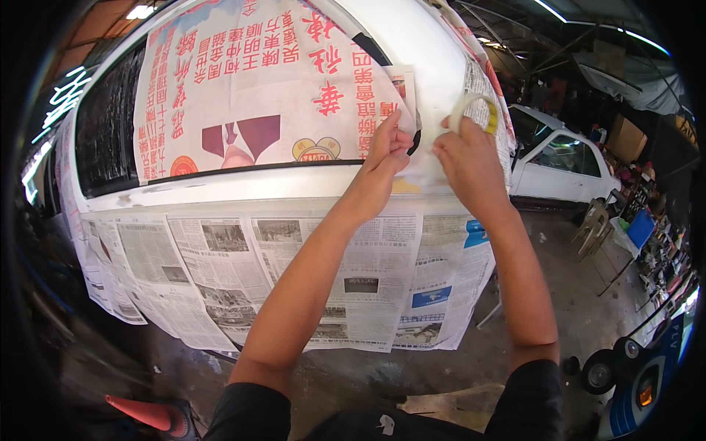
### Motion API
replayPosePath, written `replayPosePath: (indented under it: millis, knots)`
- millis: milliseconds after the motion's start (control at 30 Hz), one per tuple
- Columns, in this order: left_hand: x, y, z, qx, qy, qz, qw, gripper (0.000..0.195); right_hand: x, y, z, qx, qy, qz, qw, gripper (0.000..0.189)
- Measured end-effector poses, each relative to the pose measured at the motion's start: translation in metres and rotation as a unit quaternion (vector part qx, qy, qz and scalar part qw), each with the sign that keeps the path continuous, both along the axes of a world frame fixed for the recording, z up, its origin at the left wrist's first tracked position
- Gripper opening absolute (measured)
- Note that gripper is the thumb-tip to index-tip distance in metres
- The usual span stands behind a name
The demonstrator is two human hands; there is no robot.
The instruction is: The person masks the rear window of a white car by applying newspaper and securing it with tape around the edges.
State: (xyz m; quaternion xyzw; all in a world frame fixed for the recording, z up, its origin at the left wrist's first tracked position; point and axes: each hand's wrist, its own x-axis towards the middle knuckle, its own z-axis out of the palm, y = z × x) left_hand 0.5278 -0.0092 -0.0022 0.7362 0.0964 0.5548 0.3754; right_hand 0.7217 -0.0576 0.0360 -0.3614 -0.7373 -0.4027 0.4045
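A white car body's side window (pixel 105 121) is largely covered by a newspaper sheet with red and black print (pixel 248 99). My left hand (pixel 383 151) is at the sheet's right edge, by the window's rear corner, its fingers curled. Whether it pinches the paper or a tape end is hidden. A roll of masking tape (pixel 455 113) is in my right hand (pixel 469 157), just right of that corner over the white rear pillar (pixel 436 88). More newspaper sheets (pixel 353 275) hang down the side below the white window sill (pixel 265 184).
Another white car (pixel 568 160) stands at the right. Near it are a brown plastic stool (pixel 593 223), a blue board (pixel 641 229) and piled clutter. An orange traffic cone (pixel 140 413) lies tipped at lower left. A blue and white vehicle part with an amber lamp (pixel 645 394) is at lower right.
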Motion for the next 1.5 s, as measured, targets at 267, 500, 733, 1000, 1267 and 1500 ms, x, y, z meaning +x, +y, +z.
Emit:
replayPosePath:
  millis: [267, 500, 733, 1000, 1267, 1500]
  knots:
    - [0.000, 0.003, -0.006, 0.029, -0.022, 0.014, 0.999, 0.065, -0.010, 0.012, 0.007, -0.007, -0.049, 0.041, 0.998, 0.013]
    - [0.007, 0.000, -0.006, 0.024, -0.033, 0.025, 0.999, 0.064, -0.010, 0.028, 0.017, 0.018, -0.099, 0.043, 0.994, 0.018]
    - [0.004, 0.003, -0.009, 0.043, -0.036, 0.088, 0.995, 0.051, -0.015, 0.032, 0.036, -0.023, -0.090, -0.010, 0.996, 0.032]
    - [0.016, 0.006, -0.004, 0.068, 0.008, 0.246, 0.967, 0.021, -0.004, 0.035, 0.061, 0.020, -0.053, -0.054, 0.997, 0.043]
    - [0.017, -0.009, 0.023, 0.219, 0.184, 0.459, 0.841, 0.007, 0.023, -0.082, -0.050, -0.056, 0.178, 0.135, 0.973, 0.027]
    - [0.025, -0.007, 0.029, 0.246, 0.184, 0.416, 0.856, 0.013, 0.013, -0.173, -0.312, -0.433, 0.303, 0.157, 0.834, 0.016]
